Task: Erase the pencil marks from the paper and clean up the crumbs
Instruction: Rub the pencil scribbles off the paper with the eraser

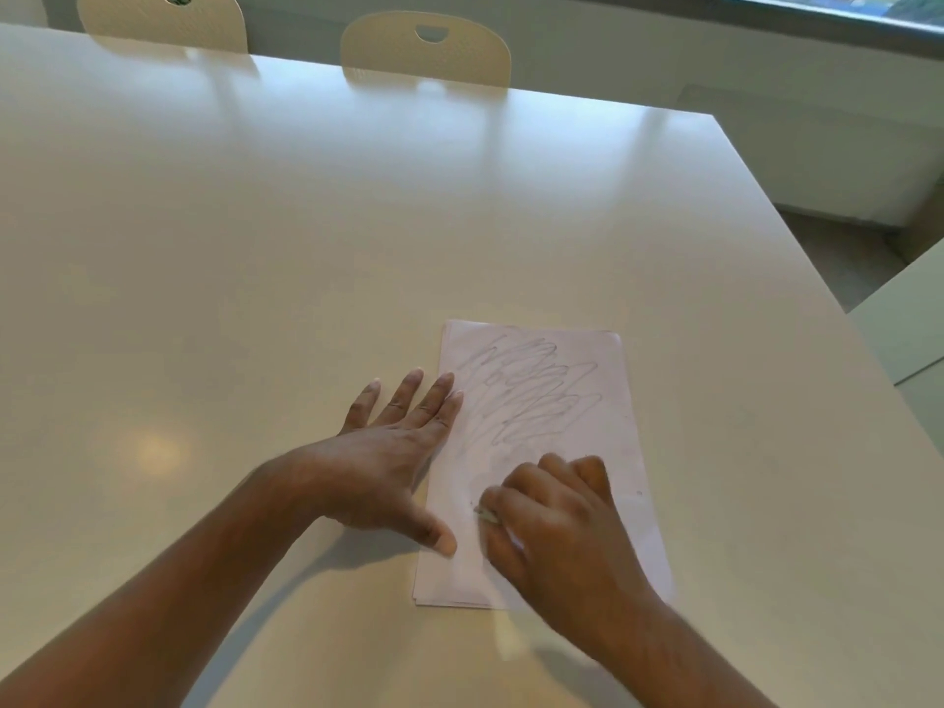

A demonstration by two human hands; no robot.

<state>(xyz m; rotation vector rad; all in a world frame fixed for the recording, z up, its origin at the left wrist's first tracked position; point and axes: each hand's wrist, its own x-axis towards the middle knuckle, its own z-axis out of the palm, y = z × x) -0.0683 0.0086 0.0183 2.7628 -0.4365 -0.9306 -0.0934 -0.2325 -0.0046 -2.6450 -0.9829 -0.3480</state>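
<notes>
Pinching a small pale eraser (487,515) against the sheet, the right hand (557,523) curls its fingers tightly around it. The left hand (393,452) lies flat with fingers spread, fingertips and thumb pressing the paper's left edge. The pinkish-white paper (623,442) lies on the table (255,247), near its right side. Grey pencil scribbles (531,396) loop across its upper half, and the lower half looks faintly smudged.

One table (306,247) carries one paper (628,452), whether a single sheet or a thin stack is unclear, near its right edge, marked with one patch of pencil scribble (531,390). Two hands rest on it: the left hand (388,462) and the right hand (557,523), which grips one eraser (488,516). Two chairs stand at the far edge, the left chair (163,23) and the right chair (426,48).
</notes>
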